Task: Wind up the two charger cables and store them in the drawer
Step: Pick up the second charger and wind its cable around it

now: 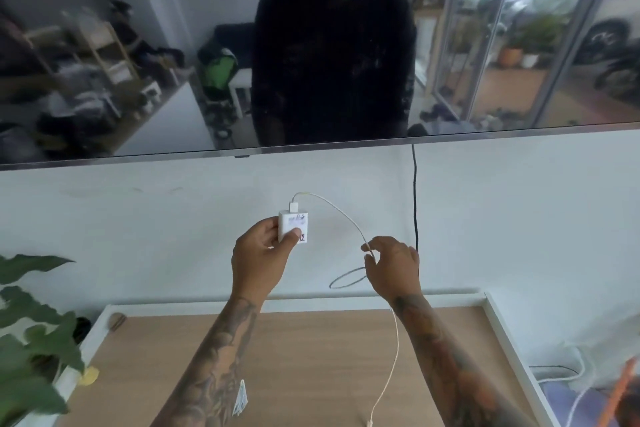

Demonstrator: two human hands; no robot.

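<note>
Left hand [261, 255] curled round a small white charger block [294, 227], thumb pressed on its marked face, held up before the pale wall. Right hand [393, 265] pinching the thin white cable [341, 213] between thumb and fingertips. Cable plugged into the block's top, arching over to the right hand, looping once beneath it, then trailing down over the bench [311, 357], a wood-toned top with a white rim. Dark glossy screen [311, 45] above, black cord [414, 198] hanging from it. Leafy plant [31, 322] at left.
</note>
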